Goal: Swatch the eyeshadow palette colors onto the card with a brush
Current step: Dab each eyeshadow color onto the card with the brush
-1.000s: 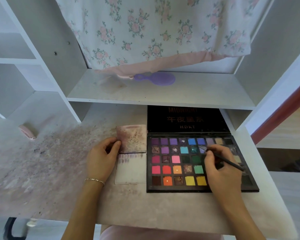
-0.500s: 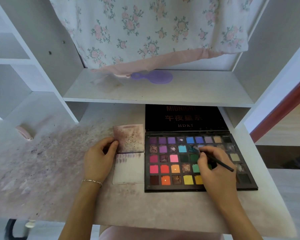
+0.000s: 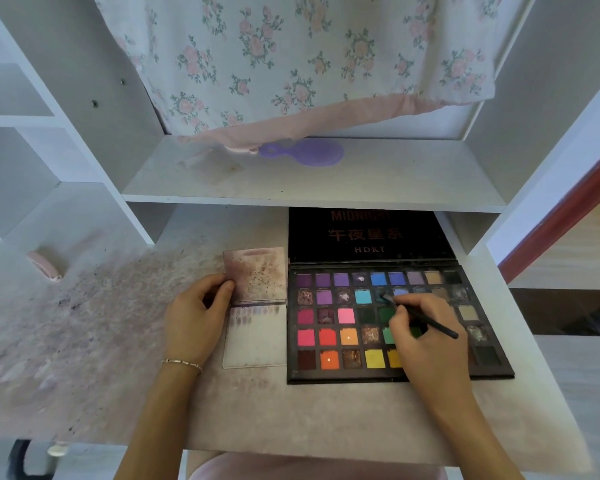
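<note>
An open black eyeshadow palette [image 3: 492, 370] with several coloured pans lies on the desk, its lid standing up behind. My right hand [image 3: 426, 341] rests over its middle, holding a thin black brush [image 3: 426, 320] whose tip touches a dark teal pan in the second row. Left of the palette lies the white card [image 3: 257, 341], with a row of faint purple swatches along its top. A stained pink card [image 3: 257, 275] lies just above it. My left hand [image 3: 194, 320] presses on the left edge of the two cards, thumb on the stained one.
A white shelf [image 3: 326, 188] overhangs the palette lid, with a purple hand mirror [image 3: 309, 152] and a hanging floral cloth [image 3: 309, 57] on it. The desk surface [image 3: 84, 323] at the left is smeared with powder. A pink object [image 3: 44, 265] lies at far left.
My right hand has slid the brush tip leftward along the second row, from the lilac pan to the dark teal one. My left hand stays on the cards.
</note>
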Available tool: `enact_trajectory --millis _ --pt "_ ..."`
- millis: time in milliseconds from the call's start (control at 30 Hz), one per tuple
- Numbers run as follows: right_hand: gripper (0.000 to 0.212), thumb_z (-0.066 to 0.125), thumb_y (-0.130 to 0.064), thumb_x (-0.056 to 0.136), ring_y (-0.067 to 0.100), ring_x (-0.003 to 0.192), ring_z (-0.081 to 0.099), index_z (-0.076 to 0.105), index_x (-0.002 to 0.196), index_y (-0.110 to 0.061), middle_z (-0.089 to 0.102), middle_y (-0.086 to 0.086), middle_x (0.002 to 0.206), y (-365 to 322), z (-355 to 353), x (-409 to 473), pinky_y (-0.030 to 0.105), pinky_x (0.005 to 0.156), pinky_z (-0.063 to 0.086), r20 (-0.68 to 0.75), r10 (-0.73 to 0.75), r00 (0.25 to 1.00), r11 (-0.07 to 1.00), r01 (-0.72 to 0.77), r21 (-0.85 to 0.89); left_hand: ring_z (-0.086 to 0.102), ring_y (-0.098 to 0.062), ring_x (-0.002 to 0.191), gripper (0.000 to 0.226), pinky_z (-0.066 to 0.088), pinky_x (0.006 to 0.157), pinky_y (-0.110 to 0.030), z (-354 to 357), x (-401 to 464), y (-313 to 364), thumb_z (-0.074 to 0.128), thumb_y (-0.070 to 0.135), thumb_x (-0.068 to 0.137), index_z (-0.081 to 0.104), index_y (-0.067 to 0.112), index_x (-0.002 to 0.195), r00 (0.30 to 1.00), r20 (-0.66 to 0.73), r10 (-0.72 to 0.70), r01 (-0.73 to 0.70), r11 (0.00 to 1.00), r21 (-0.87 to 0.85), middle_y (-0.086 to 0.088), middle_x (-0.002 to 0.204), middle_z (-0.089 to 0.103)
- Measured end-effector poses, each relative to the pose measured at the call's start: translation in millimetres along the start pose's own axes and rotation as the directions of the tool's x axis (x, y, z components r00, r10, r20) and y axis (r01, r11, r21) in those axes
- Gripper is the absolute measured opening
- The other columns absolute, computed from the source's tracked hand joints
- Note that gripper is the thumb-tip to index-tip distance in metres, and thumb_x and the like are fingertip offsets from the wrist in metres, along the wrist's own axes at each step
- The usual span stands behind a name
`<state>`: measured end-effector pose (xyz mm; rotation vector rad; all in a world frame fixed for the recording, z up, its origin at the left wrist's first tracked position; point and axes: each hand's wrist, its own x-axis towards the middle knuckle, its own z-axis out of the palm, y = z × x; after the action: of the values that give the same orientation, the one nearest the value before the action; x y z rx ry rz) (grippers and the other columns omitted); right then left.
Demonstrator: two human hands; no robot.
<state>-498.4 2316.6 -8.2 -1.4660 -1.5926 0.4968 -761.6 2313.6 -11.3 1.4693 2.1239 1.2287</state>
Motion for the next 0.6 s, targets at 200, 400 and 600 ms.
enact_trajectory --millis 200,400,600 --pt "0.019 0.057 0.002 0.081 0.001 0.083 0.053 0.059 0.089 -0.015 0.055 -0.003 0.085 0.1 0.8 -0.2 0.012 0.067 0.038 0.005 -0.019 1.0 1.0 0.019 0.018 0.058 -0.015 0.076 0.013 0.041 0.071 -0.025 -0.1 -0.3 -0.5 0.058 0.014 0.085 0.069 0.012 0.093 1.0 0.004 0.002 -0.002 1.0 -0.003 0.005 0.081 0.064" --pt "0.024 0.057 0.002 0.081 0.003 0.083 0.054 0.057 0.087 -0.021 0.056 -0.005 0.084 0.4 0.7 -0.5 0.012 0.067 0.039 -0.011 0.007 1.0 0.999 -0.006 0.043 0.059 -0.015 0.076 0.013 0.041 0.071 -0.025 -0.2 -0.4 -0.3 0.058 0.013 0.085 0.069 0.011 0.092 1.0 0.008 0.006 -0.006 1.0 -0.001 0.005 0.081 0.064" --pt "0.023 0.056 0.001 0.082 0.003 0.084 0.054 0.056 0.086 -0.022 0.057 -0.001 0.087 -0.2 0.8 0.0 0.013 0.068 0.04 0.003 0.033 0.999 0.998 -0.033 0.053 0.058 -0.013 0.076 0.015 0.041 0.071 -0.025 -0.2 0.0 -1.0 0.058 0.015 0.086 0.069 0.013 0.095 1.0 0.009 -0.003 0.003 1.0 0.005 0.007 0.083 0.064"
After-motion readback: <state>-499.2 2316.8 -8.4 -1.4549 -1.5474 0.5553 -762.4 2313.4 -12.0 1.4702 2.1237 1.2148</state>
